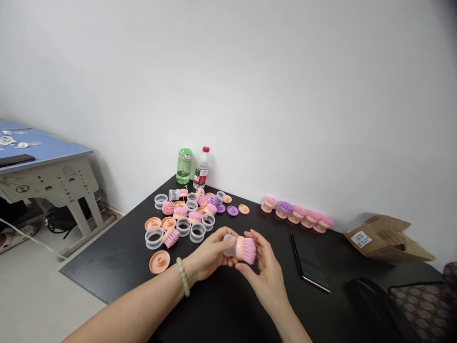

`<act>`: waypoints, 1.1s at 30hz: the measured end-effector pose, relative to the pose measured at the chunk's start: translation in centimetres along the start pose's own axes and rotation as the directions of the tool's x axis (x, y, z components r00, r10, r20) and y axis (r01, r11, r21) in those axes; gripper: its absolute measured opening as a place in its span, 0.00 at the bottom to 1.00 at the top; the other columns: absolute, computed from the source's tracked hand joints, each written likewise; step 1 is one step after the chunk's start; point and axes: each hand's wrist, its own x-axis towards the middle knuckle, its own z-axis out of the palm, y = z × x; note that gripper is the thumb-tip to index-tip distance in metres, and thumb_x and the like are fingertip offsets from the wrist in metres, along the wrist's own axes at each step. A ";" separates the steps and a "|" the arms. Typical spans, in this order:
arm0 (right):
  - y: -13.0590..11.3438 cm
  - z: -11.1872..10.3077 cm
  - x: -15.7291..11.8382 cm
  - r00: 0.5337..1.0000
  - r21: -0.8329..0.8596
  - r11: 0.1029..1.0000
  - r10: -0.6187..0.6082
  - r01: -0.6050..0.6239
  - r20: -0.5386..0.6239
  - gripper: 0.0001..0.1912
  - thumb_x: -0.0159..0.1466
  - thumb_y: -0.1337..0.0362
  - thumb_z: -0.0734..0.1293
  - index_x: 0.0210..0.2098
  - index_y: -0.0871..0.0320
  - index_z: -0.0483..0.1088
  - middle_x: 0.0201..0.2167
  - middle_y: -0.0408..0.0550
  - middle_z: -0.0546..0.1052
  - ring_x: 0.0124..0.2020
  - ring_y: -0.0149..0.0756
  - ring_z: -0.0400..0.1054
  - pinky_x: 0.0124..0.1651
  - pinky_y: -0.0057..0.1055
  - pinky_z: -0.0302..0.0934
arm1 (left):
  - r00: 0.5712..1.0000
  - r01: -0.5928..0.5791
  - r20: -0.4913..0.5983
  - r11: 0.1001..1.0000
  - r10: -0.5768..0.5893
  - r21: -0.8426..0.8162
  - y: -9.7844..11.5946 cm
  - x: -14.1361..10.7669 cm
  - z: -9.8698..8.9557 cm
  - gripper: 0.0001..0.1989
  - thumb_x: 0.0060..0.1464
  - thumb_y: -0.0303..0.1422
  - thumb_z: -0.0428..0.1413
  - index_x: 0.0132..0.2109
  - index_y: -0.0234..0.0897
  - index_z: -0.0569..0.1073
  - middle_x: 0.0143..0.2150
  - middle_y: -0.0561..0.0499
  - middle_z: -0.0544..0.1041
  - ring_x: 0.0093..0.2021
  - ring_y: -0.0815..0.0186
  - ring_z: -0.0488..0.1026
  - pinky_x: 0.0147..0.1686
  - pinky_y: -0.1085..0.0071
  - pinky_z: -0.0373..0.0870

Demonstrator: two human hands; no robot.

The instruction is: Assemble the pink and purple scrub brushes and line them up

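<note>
My left hand is closed on the clear collar of a pink bristled brush head, which lies on its side above the black table. Curved around the bristle end is my right hand, its thumb and fingers apart at the brush's right side; whether it touches the bristles is unclear. Left of my hands lie loose clear rings, pink brush heads, a purple one, and orange discs with centre stubs. Purple discs sit behind my hands.
Several brushes stand in a row along the wall. A dark tablet, an opened cardboard box and a patterned bag are at right. Green and red-capped bottles stand at the back corner.
</note>
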 end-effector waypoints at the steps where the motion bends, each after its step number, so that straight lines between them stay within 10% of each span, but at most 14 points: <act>1: 0.2 0.0 0.0 0.999 0.010 0.999 0.033 -0.033 -0.001 0.33 0.60 0.56 0.73 0.61 0.49 0.61 0.59 0.55 0.70 0.58 0.51 0.68 0.57 0.50 0.68 | 1.000 -0.019 0.008 1.000 0.019 -0.003 0.2 -0.1 0.0 0.23 0.46 0.46 0.68 0.41 0.37 0.70 0.34 0.53 0.72 0.29 0.71 0.69 0.30 0.74 0.63; 20: 0.7 -0.8 0.5 0.992 -0.181 0.975 0.119 -0.126 -0.049 0.22 0.59 0.50 0.71 0.48 0.55 0.69 0.41 0.51 0.79 0.40 0.45 0.77 0.44 0.40 0.73 | 0.987 -0.155 0.061 0.980 0.148 0.121 -0.1 0.1 -0.3 0.29 0.30 0.29 0.75 0.40 0.37 0.70 0.40 0.52 0.73 0.38 0.67 0.69 0.37 0.71 0.65; 28: -0.6 -0.3 0.6 0.998 0.134 0.989 0.060 -0.062 0.016 0.36 0.60 0.59 0.71 0.64 0.51 0.56 0.62 0.56 0.67 0.61 0.44 0.66 0.58 0.41 0.67 | 0.983 -0.160 -0.075 0.981 0.169 0.111 0.2 0.2 -0.6 0.28 0.34 0.32 0.74 0.41 0.36 0.68 0.36 0.55 0.71 0.36 0.69 0.67 0.35 0.73 0.62; 33: 0.1 -0.7 1.0 0.992 0.087 0.988 0.128 -0.128 -0.001 0.32 0.60 0.57 0.72 0.60 0.53 0.61 0.46 0.51 0.77 0.46 0.43 0.76 0.50 0.40 0.72 | 0.988 -0.147 -0.016 0.974 0.152 0.174 0.0 0.1 -0.7 0.29 0.32 0.31 0.74 0.41 0.37 0.67 0.36 0.55 0.71 0.35 0.70 0.66 0.33 0.73 0.61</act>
